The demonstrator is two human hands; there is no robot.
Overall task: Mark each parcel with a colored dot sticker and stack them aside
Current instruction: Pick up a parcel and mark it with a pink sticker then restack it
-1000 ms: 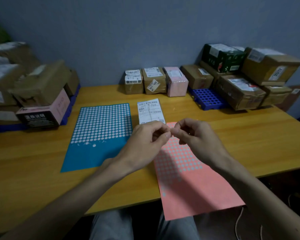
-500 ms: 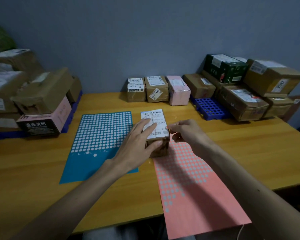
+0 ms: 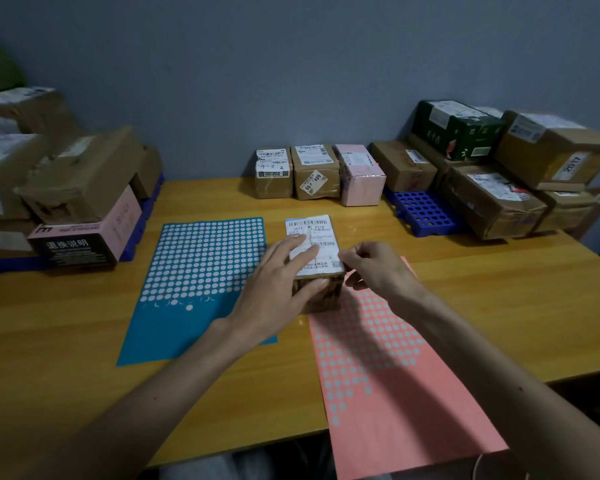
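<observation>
A small brown parcel (image 3: 317,233) with a white shipping label on top stands in the middle of the wooden table (image 3: 499,289), between two sticker sheets. My left hand (image 3: 278,289) rests on it, fingers flat on the label and thumb against the front face. My right hand (image 3: 374,268) is at the parcel's right top edge with its fingertips pinched together; anything between them is too small to see. The blue dot sheet (image 3: 205,258) lies to the left. The pink dot sheet (image 3: 378,358) lies to the right and hangs over the table's front edge.
Three small parcels (image 3: 312,171) line the wall at the back centre. A pile of larger boxes (image 3: 492,168) sits on a blue plastic pallet (image 3: 423,213) at the back right. Another pile of boxes (image 3: 80,188) fills the left side.
One second ago both hands were pinched together above the pink sheet. The left hand has since settled on the parcel and the right hand has moved to its right edge.
</observation>
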